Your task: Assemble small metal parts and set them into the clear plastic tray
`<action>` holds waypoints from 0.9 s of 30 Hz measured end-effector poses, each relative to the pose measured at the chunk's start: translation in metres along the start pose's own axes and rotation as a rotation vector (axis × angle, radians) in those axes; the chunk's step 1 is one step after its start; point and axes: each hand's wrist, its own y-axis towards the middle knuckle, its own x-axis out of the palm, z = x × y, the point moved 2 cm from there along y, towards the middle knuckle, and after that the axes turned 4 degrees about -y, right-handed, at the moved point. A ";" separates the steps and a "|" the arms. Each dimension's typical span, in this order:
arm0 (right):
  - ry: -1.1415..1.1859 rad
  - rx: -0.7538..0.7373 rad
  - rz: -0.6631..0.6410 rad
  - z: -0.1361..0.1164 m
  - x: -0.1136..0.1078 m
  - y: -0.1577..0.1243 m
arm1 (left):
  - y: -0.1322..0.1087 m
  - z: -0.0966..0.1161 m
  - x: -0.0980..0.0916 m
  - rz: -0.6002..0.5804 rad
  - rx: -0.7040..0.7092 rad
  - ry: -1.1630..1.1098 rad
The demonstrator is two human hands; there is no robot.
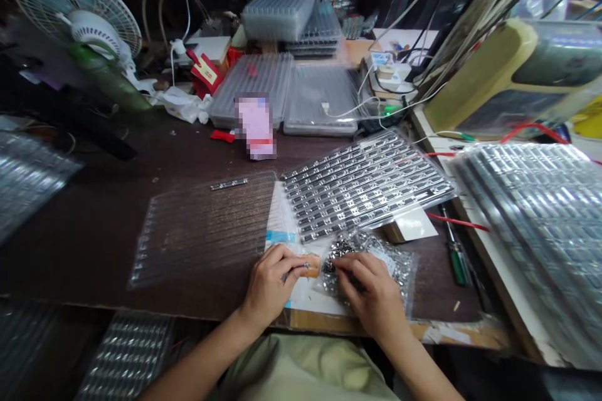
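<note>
My left hand (275, 279) is closed in a pinch on a small metal connector, its end showing at the fingertips beside a small orange-tan block (313, 265). My right hand (376, 291) reaches over an open clear plastic bag (404, 272) of small dark and silvery metal parts. Its thumb and fingertips are drawn together at the parts; what they grip is too small to make out. Beyond the hands lies a clear tray (367, 185) filled with rows of metal connectors. To the left, a mostly bare ribbed clear tray (202, 232) has one connector strip (229, 184) at its far edge.
Stacked filled trays (531, 219) stand on the right, with a green-handled screwdriver (457, 260) beside them. A phone (256, 125) and closed clear cases (322, 100) lie at the back. A white fan (79, 12) stands back left. The table's front edge (329, 321) runs below my hands.
</note>
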 end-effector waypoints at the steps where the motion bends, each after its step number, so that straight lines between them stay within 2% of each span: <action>1: 0.003 -0.008 -0.002 -0.001 0.001 0.001 | 0.000 0.000 0.000 0.000 -0.007 0.000; 5: -0.033 0.013 0.002 -0.009 0.009 0.007 | 0.002 -0.001 -0.003 0.023 -0.034 -0.078; 11: -0.084 0.001 -0.053 -0.024 0.030 0.011 | 0.003 -0.012 -0.017 0.182 -0.135 -0.284; 18: -0.143 -0.040 -0.059 -0.028 0.040 0.010 | 0.005 -0.009 -0.014 0.140 -0.118 -0.265; 23: -0.222 -0.075 -0.105 -0.021 0.031 0.006 | 0.005 -0.009 -0.014 0.131 -0.125 -0.265; 27: -0.366 -0.224 -0.204 0.000 0.014 -0.006 | 0.008 -0.008 -0.015 0.132 -0.169 -0.262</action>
